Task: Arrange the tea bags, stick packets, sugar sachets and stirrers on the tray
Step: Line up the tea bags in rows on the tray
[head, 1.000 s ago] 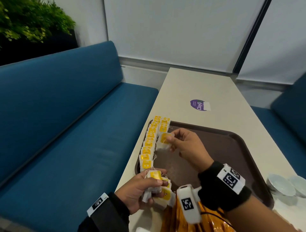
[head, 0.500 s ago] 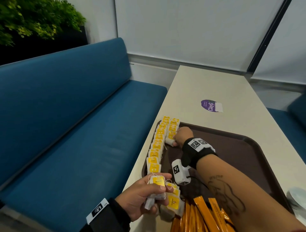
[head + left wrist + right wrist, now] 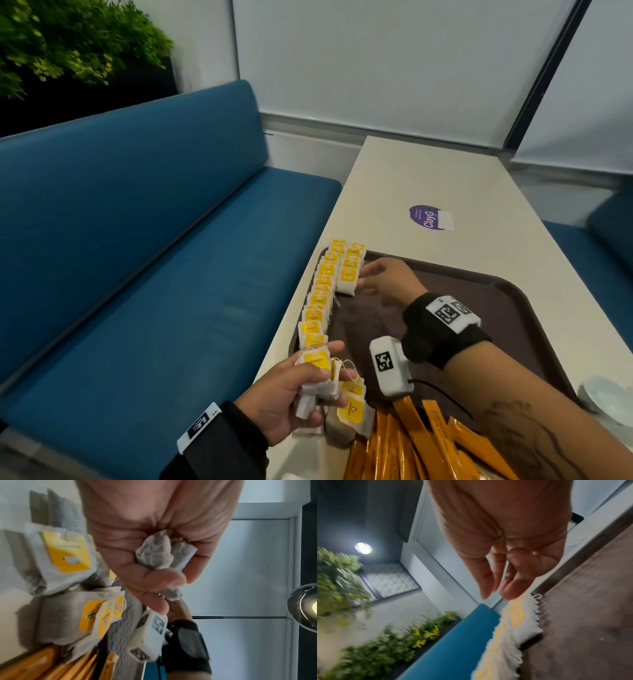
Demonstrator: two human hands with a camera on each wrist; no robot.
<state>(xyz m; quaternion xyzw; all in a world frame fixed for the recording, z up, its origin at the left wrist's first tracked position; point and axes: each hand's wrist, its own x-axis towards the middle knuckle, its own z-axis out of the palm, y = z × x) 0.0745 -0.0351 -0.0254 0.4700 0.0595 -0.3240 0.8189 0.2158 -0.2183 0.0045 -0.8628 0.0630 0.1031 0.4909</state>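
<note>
Blue bench seat (image 3: 144,260) along the left, leafy planter (image 3: 68,44) behind it, pale blinds beyond. Cream counter (image 3: 394,185) running away from the camera, with a purple sticker (image 3: 428,217) out on its bare far part. Brown tray (image 3: 486,308) lying on the counter's near part. Long row of yellow-tagged tea bags (image 3: 318,298) lined along the tray's left rim, overlapping; short second row (image 3: 349,270) just beside it at the far corner. Heap of orange stick packets (image 3: 421,442) at the tray's near edge, loose tea bags (image 3: 352,411) touching its left side. Left hand (image 3: 284,397) at the near left, grip closed round a bunch of tea bags (image 3: 318,373), crumpled ends poking out of the fist (image 3: 161,553). Right hand (image 3: 387,281) over the tray's far left, grip loose and open, holding nothing, fingertips (image 3: 511,589) just beside the short second row.
</note>
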